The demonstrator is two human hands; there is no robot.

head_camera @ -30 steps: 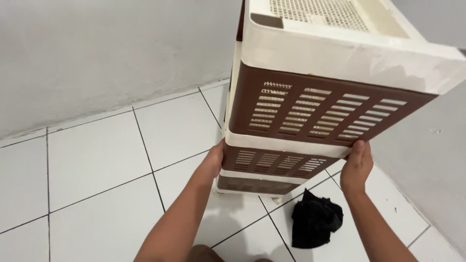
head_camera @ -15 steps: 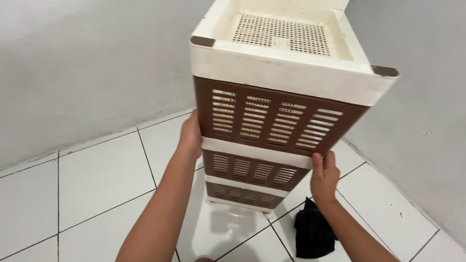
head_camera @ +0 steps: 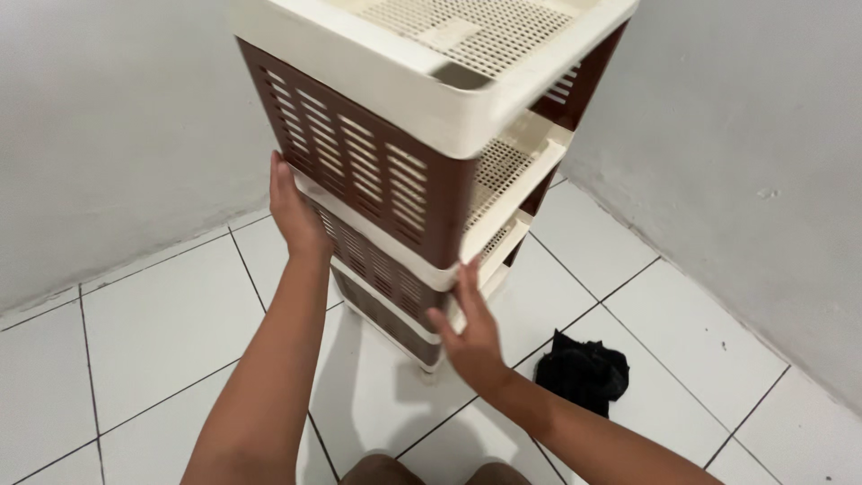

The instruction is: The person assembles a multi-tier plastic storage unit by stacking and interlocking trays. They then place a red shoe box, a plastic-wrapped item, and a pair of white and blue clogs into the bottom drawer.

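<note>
Turning step: left hand [head_camera: 294, 208] flat, spread on brown-cream drawer rack [head_camera: 404, 189]; right hand [head_camera: 469, 334] spread at corner, probably just touching. Next needs steady grip.

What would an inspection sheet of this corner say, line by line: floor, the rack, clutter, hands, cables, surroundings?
Surface: white tiled floor, dark grout lines.
Job's things: tall cream-and-brown plastic drawer rack, slotted brown panels, perforated cream trays; whether its base is off the floor cannot be told.
Clutter: crumpled black cloth on the tiles beside the rack.
Grippers: left hand flat against the rack's left corner; right hand on a lower cream edge, fingers spread.
Cables: nothing seen.
Surroundings: plain white walls meeting in a corner behind the rack.
</note>
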